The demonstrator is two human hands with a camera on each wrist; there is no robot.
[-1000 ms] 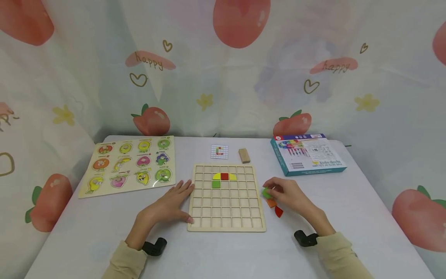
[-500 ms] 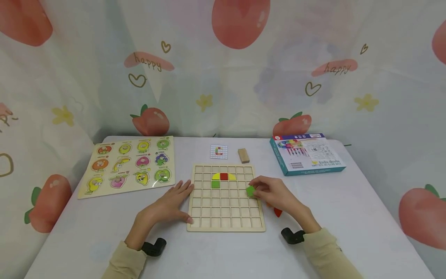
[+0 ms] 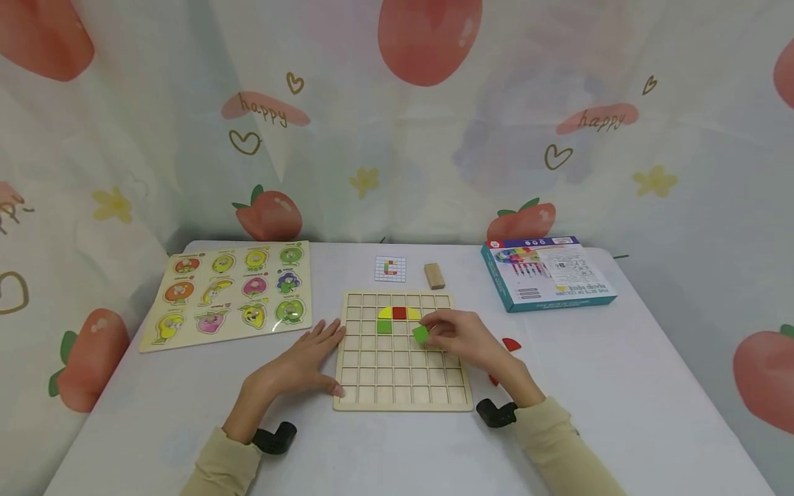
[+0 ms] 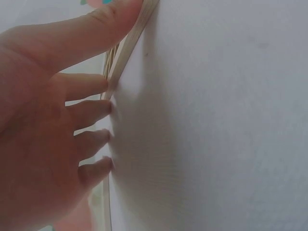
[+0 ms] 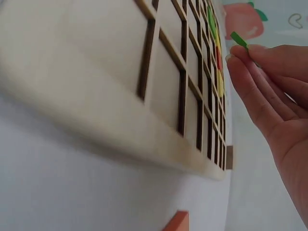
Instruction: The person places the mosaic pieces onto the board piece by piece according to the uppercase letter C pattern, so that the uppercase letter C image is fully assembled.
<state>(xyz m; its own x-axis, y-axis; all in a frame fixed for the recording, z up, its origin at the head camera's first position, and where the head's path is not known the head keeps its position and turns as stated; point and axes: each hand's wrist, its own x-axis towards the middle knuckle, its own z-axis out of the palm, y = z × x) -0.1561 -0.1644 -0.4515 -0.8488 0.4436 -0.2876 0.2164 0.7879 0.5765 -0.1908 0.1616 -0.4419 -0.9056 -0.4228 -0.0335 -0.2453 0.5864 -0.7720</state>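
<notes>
Carrying a green tile (image 3: 421, 334) over the grid board (image 3: 402, 399), the right hand (image 3: 459, 337) pinches it between thumb and fingertips just above the cells below the yellow-and-red row (image 3: 400, 313), so the step in hand appears to be placement of this piece. Judged from the layout, the next move calls for squaring the tile to an empty cell, probably right of the seated green square (image 3: 384, 327), and lowering it flat. Left hand (image 3: 302, 365) lies spread, palm down, fingertips against the board's left edge, steadying it.
</notes>
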